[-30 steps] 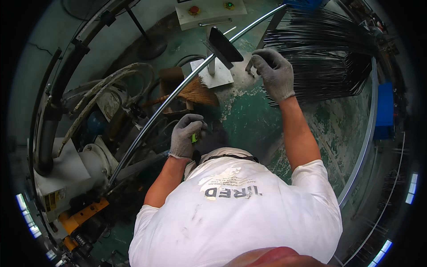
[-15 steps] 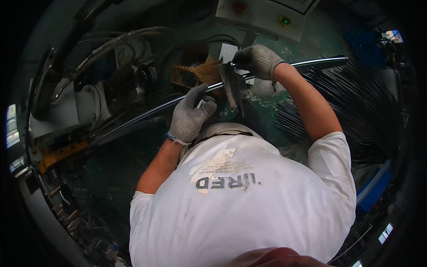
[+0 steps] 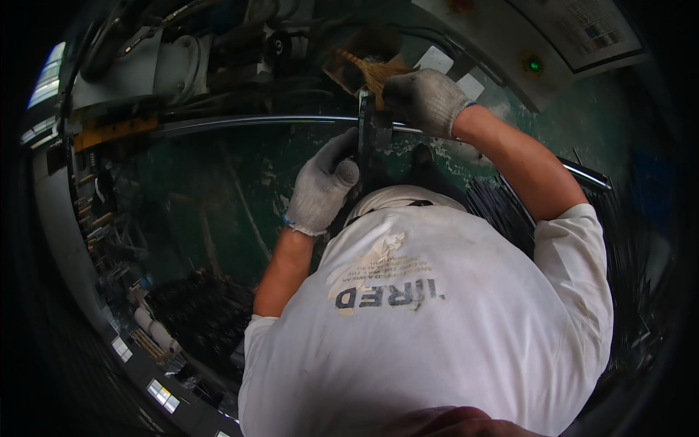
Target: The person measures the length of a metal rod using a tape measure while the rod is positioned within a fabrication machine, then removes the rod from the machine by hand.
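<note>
A long shiny metal strip (image 3: 291, 119) runs across in front of me, passing a dark upright bracket (image 3: 364, 135) near the middle. My gloved left hand (image 3: 320, 186) is on the near left side of that bracket, its fingers stretched toward it just below the strip and its thumb apart. My gloved right hand (image 3: 431, 102) is closed just above the strip, right of the bracket. Its darkened fingertips curl down, and whatever they grip is hidden. The strip's right end (image 3: 593, 177) shows beyond my right forearm.
A straw brush (image 3: 371, 73) lies by a box beyond the bracket. A pale control panel (image 3: 502, 44) with a lit green button is at far right. Dark thin rods (image 3: 499, 207) are heaped right of me. Machinery (image 3: 175, 65) and a yellow part (image 3: 113, 135) are at left.
My view has turned, so the strip lies more level on the left. My left hand has moved off the strip to beside the bracket. My right hand remains closed near the bracket.
</note>
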{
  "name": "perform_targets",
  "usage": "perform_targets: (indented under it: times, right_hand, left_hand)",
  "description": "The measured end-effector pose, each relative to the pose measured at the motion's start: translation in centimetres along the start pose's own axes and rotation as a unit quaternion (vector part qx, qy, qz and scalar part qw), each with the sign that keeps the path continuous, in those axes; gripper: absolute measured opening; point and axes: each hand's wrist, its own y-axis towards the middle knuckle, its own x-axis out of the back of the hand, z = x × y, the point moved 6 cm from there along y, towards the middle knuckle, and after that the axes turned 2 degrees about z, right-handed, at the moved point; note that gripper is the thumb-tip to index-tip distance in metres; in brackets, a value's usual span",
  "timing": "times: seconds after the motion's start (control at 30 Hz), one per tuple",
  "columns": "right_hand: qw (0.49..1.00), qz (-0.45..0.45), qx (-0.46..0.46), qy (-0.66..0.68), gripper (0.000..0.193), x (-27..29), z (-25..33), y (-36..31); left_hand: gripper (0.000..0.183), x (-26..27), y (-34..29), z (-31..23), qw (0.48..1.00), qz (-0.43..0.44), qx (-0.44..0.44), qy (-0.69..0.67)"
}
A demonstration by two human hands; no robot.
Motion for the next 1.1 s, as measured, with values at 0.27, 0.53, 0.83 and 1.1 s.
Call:
perform_targets:
  times: [0.27, 0.53, 0.83, 1.1]
  right_hand:
    - [0.991, -0.107, 0.024, 0.079, 0.026, 1.0, -1.5, 0.1]
    - [0.986, 0.006, -0.123, 0.108, 0.033, 2.6, -0.5, 0.1]
    - [0.988, 0.117, -0.096, -0.035, 0.034, 2.0, 0.9, 2.5]
    - [0.956, 0.242, -0.116, -0.119, 0.03, 1.5, 3.5, 4.5]
  left_hand:
    - [0.077, -1.0, 0.3, -1.4, 0.998, -0.032, 0.023, 0.047]
    - [0.069, -1.0, 0.8, -2.0, 0.996, -0.039, -0.005, 0.076]
    - [0.061, -0.9, 1.2, -1.5, 0.994, -0.029, -0.047, 0.09]
    - [0.052, -0.8, 1.6, -2.0, 0.994, -0.035, -0.052, 0.088]
